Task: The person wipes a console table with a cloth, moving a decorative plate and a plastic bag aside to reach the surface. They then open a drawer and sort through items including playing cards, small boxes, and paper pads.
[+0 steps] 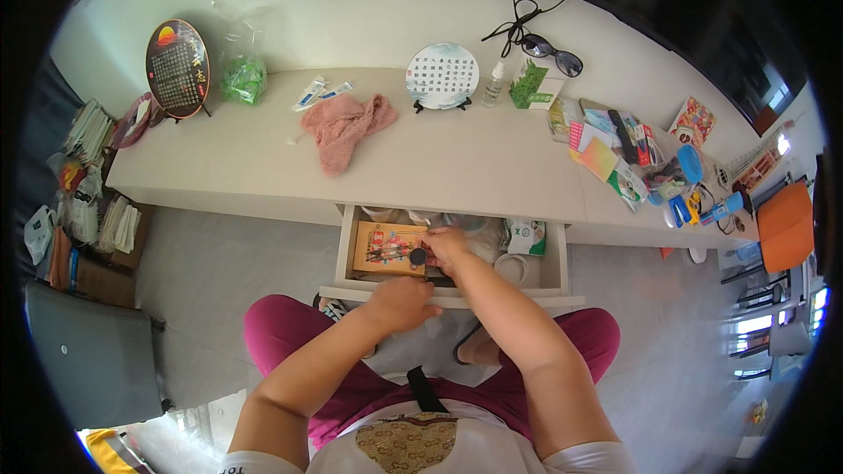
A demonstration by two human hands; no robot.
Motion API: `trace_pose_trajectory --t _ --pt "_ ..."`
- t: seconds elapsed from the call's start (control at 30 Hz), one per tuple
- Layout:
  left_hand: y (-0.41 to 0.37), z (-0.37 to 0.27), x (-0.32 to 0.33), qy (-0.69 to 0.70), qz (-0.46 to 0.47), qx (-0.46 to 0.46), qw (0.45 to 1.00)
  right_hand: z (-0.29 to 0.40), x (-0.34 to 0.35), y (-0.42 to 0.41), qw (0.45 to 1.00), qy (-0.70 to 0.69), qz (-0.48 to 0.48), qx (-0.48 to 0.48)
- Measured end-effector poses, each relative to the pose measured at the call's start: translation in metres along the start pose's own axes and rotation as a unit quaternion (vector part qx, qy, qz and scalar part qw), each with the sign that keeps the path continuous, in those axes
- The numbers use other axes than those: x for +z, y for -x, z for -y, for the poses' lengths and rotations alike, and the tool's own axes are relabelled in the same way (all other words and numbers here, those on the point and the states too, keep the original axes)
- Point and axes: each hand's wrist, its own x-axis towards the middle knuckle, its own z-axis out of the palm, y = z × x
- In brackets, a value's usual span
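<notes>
An open drawer (454, 292) extends from the long cabinet in front of me. On its left side lies an orange printed box (372, 240), with some thin dark items and a round black piece (417, 256) on top. My right hand (445, 249) reaches into the drawer at the box's right edge, its fingers beside the round black piece; whether they grip it is hard to tell. My left hand (403, 304) is at the drawer's front edge, back upward, its fingers partly hidden. White-and-green packaging (527, 237), a coiled white cable (512, 268) and clear plastic bags (484, 241) fill the right part.
On the cabinet top (448, 164) are a pink cloth (346, 128), a round plate on a stand (442, 76), a spray bottle (493, 84), sunglasses (552, 54) and a cluttered pile at the right. A grey suitcase (92, 355) stands at the left. My knees flank the drawer.
</notes>
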Motion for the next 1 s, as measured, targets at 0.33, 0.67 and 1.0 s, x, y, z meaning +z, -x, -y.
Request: trace_pose_trajectory --t 0.33,0.67,1.0 --pt "-0.026 0.005 -0.032 0.033 -0.09 -0.03 0.995 0.01 -0.017 0.037 0.985 0.086 0.022 -0.146" --pt "-0.153 -0.037 -0.048 0.202 -0.363 0.165 0.894 0.121 -0.195 0.047 0.839 0.168 -0.302 -0.42" --pt "-0.215 -0.048 -0.041 0.236 -0.39 0.176 0.872 0.189 -0.287 0.038 0.706 0.488 -0.471 -0.204"
